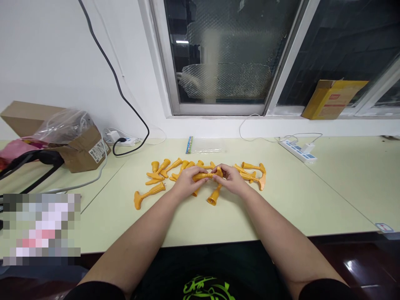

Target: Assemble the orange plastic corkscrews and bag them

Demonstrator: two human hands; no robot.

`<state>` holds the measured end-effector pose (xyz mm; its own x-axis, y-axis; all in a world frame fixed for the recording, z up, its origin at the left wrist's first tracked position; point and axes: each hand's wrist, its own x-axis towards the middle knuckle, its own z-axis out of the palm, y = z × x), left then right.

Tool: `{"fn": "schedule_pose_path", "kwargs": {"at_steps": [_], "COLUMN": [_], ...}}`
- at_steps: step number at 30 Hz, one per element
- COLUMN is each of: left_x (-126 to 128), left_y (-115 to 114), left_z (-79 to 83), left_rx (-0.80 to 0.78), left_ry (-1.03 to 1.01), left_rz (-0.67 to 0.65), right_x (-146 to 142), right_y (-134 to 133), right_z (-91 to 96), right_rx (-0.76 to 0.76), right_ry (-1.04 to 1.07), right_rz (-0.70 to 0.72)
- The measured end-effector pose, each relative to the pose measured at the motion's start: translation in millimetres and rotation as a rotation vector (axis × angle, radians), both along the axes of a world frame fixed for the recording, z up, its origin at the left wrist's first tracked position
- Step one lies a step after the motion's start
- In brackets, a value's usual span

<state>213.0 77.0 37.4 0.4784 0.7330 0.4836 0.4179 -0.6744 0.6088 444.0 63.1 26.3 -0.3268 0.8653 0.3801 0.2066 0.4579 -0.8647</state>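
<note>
Over pale green tabletop (312,200), left hand (186,182) and right hand (231,178) are each clenching an end of one orange plastic horn-shaped piece (204,176), holding it level.

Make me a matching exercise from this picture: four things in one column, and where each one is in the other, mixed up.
Things:
1. orange piece
2. yellow box
3. white power strip
4. brown cardboard box

Places:
A. on the table, far left
B. held between the left hand and the right hand
C. on the window sill
D. on the table, to the right of the hands

Pairs: 1-B, 2-C, 3-D, 4-A
</note>
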Motion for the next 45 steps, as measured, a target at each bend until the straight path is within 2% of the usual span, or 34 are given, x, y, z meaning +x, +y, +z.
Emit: {"fn": "schedule_pose_path", "kwargs": {"at_steps": [10,25,35,45], "left_x": [1.3,2.9,1.7,1.4], "left_y": [0.5,-4.2,-2.9,-0.3], "left_z": [-3.8,3.2,-0.6,-2.5], "left_rx": [0.081,0.069,0.016,0.098], "left_ry": [-0.069,-0.068,-0.049,-0.042], "left_rz": [0.051,0.038,0.012,0.026], "right_x": [1.6,5.7,10.6,7.6], "right_y": [3.2,1.6,-0.5,0.6], "right_z": [-3.3,4.7,14.3,13.8], "right_rx": [-0.208,-0.24,-0.226,-0.345], "right_ry": [0.152,0.174,0.141,0.228], "right_rz": [0.036,0.029,0.049,0.084]}}
